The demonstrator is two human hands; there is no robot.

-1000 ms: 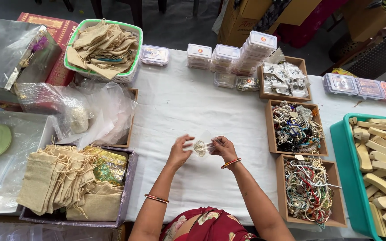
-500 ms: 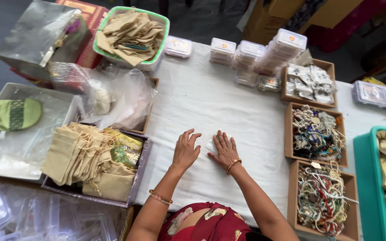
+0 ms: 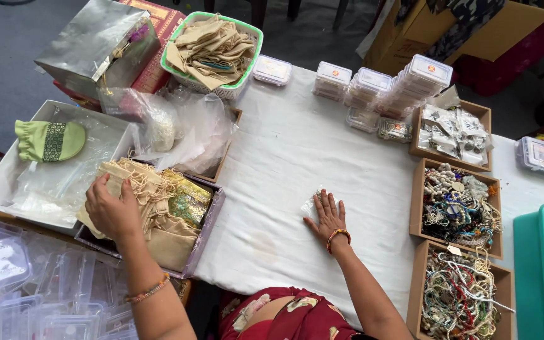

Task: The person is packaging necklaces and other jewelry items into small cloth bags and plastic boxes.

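While left hand (image 3: pixel 111 211) grips pouches (image 3: pixel 149 201), right hand (image 3: pixel 327 217) flattens packet (image 3: pixel 311 203) — cloth (image 3: pixel 297 145) open

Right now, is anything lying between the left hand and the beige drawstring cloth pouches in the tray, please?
Nothing visible does: the left hand already rests directly on the beige drawstring cloth pouches, fingers on the top one.

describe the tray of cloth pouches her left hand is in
The tray is a shallow rectangular box with purplish walls, sitting at the table's left edge. It is heaped with beige drawstring pouches lying flat and jumbled, plus a shiny gold-green packet. The left hand rests on the pile; its grip is unclear.
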